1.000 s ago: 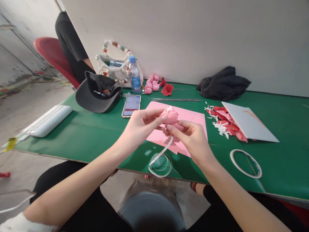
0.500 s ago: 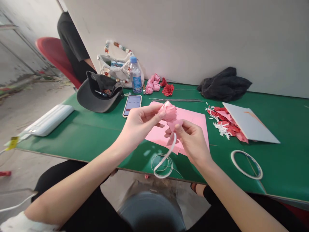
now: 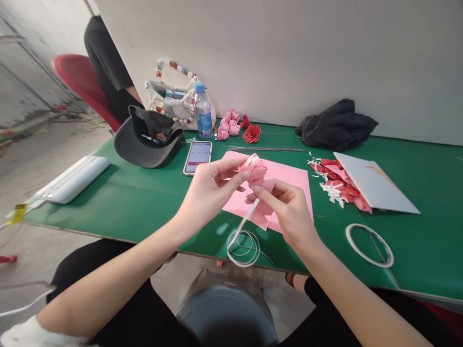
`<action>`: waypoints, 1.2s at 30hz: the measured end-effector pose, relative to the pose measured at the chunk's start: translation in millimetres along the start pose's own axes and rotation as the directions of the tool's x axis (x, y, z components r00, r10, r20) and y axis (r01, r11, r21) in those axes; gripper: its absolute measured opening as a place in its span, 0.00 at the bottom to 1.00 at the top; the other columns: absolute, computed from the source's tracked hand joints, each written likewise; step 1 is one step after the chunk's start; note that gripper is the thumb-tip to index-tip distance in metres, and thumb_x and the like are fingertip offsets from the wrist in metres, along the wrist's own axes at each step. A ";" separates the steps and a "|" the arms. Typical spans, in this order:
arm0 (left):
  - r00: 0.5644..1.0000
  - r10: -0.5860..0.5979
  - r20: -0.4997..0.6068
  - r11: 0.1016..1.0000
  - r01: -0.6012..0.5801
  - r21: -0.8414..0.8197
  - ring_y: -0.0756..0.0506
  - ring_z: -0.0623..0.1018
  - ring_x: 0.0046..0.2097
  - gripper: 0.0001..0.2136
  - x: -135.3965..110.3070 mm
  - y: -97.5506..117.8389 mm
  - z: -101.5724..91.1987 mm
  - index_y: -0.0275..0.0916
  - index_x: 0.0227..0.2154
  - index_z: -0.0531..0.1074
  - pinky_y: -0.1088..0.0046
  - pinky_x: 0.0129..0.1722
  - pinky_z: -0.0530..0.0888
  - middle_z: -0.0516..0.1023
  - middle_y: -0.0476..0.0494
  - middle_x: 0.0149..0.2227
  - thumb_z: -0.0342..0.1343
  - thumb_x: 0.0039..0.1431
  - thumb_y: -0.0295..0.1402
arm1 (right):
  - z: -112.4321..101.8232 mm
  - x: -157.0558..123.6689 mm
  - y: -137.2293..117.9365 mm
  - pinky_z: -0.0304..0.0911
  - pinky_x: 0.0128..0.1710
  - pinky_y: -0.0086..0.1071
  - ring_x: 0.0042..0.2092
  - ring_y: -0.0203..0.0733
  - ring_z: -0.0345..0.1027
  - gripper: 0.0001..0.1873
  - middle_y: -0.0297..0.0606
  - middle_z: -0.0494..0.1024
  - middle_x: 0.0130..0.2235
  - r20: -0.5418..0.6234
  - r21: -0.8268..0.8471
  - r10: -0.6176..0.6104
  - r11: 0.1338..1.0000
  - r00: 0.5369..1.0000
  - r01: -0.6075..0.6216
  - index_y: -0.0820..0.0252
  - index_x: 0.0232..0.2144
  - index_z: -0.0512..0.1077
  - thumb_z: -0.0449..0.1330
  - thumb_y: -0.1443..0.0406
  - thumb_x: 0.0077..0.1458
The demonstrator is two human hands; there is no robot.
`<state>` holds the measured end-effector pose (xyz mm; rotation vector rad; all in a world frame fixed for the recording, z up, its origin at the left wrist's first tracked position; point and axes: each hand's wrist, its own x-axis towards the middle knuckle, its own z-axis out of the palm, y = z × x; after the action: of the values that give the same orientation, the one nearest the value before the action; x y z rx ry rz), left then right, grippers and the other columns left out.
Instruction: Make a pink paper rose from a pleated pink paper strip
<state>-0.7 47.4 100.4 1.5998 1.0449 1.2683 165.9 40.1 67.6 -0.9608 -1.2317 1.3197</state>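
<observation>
Left hand [image 3: 213, 193]: grip clenched on the pink paper rose [image 3: 253, 168], fingers wrapped at the bloom's side. Right hand [image 3: 291, 217]: grip pinched on the pink paper tail [image 3: 265, 185] under the bloom. The rose is held up between both hands, above the pink sheet [image 3: 292, 176], not resting on it. That keeps it off the bench [image 3: 144, 205] and leaves it open on all sides for the fingers.

White strip [image 3: 248, 219] runs from the right fingers down to a loose coil [image 3: 243, 249] close to the bench's front edge. It looks slack, so the coil isn't dragging on the rose. Coil sits near the edge, so it has little margin there.

Room: the phone [image 3: 197, 158] and the cap [image 3: 144, 142] sit just beyond the left hand, so that side is tight. Wires [image 3: 264, 149] lie along the sheet's far edge. Red paper scraps [image 3: 336, 185] and a white card [image 3: 374, 183] are right of the sheet; a tape ring [image 3: 369, 246] sits toward the front right. Small pink and red paper roses [image 3: 227, 124] are at the back by the wall, beside a water bottle [image 3: 203, 113].
</observation>
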 end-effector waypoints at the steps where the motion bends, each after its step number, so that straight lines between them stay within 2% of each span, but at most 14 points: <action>1: 1.000 -0.004 0.002 1.000 0.004 0.004 0.44 0.81 0.39 0.14 0.1 0.5 -0.1 0.41 0.46 0.80 0.72 0.34 0.79 0.83 0.44 0.41 0.61 0.61 0.41 | -0.3 0.3 0.0 0.73 0.39 0.35 0.36 0.42 0.79 0.06 0.36 0.83 0.31 -0.004 -0.008 0.000 1.000 1.000 0.000 0.56 0.32 0.79 0.68 0.60 0.54; 8: 0.998 -0.017 0.053 1.000 0.018 -0.016 0.45 0.81 0.40 0.13 2.6 5.1 -2.7 0.41 0.47 0.80 0.76 0.33 0.78 0.84 0.45 0.37 0.62 0.60 0.37 | -2.7 2.0 1.3 0.72 0.39 0.34 0.36 0.41 0.78 0.06 0.35 0.83 0.31 0.014 -0.007 0.012 1.000 1.000 -0.012 0.57 0.30 0.80 0.68 0.61 0.53; 15: 0.993 0.113 -0.025 0.994 -0.113 -0.007 0.50 0.83 0.39 0.11 -2.6 -6.1 8.2 0.46 0.44 0.81 0.81 0.35 0.79 0.84 0.50 0.40 0.64 0.59 0.30 | 1.0 1.3 0.2 0.72 0.36 0.31 0.33 0.38 0.76 0.06 0.35 0.81 0.30 -0.041 0.057 0.059 0.997 0.997 -0.056 0.57 0.33 0.81 0.69 0.62 0.51; 19: 0.988 0.144 -0.046 0.989 -0.143 0.023 0.50 0.83 0.40 0.11 -4.6 -8.4 11.7 0.47 0.44 0.81 0.81 0.36 0.80 0.85 0.51 0.40 0.63 0.60 0.29 | 1.4 1.1 1.2 0.71 0.35 0.31 0.33 0.37 0.76 0.04 0.34 0.80 0.30 -0.041 0.102 0.088 0.991 0.995 -0.084 0.57 0.32 0.81 0.68 0.64 0.51; 24: 0.995 0.097 -0.034 0.993 -0.099 -0.071 0.48 0.84 0.40 0.09 -2.8 -6.7 9.6 0.44 0.43 0.80 0.80 0.33 0.81 0.84 0.49 0.40 0.64 0.59 0.32 | 1.3 1.1 4.1 0.71 0.35 0.31 0.32 0.37 0.75 0.03 0.35 0.81 0.29 -0.032 0.135 0.103 0.986 0.994 -0.098 0.58 0.30 0.80 0.68 0.65 0.51; 30: 0.998 0.050 -0.030 0.986 -0.054 -0.159 0.45 0.84 0.38 0.10 -0.7 -6.4 9.0 0.41 0.44 0.79 0.73 0.32 0.83 0.84 0.46 0.42 0.63 0.60 0.34 | -0.2 1.1 3.9 0.70 0.33 0.31 0.31 0.36 0.75 0.04 0.35 0.82 0.29 -0.018 0.170 0.117 0.979 0.993 -0.113 0.57 0.30 0.81 0.69 0.63 0.51; 36: 1.000 0.021 0.018 0.991 -0.019 -0.130 0.48 0.83 0.36 0.11 0.9 -1.4 4.0 0.42 0.45 0.80 0.78 0.30 0.81 0.83 0.46 0.42 0.62 0.61 0.35 | -1.7 0.8 3.8 0.70 0.34 0.30 0.33 0.37 0.75 0.04 0.35 0.82 0.29 -0.010 0.123 0.103 0.987 0.995 -0.101 0.57 0.30 0.81 0.68 0.63 0.52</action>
<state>3.2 48.3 98.7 1.5242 0.9170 1.3046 166.8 41.4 63.6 -0.9548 -1.0883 1.4478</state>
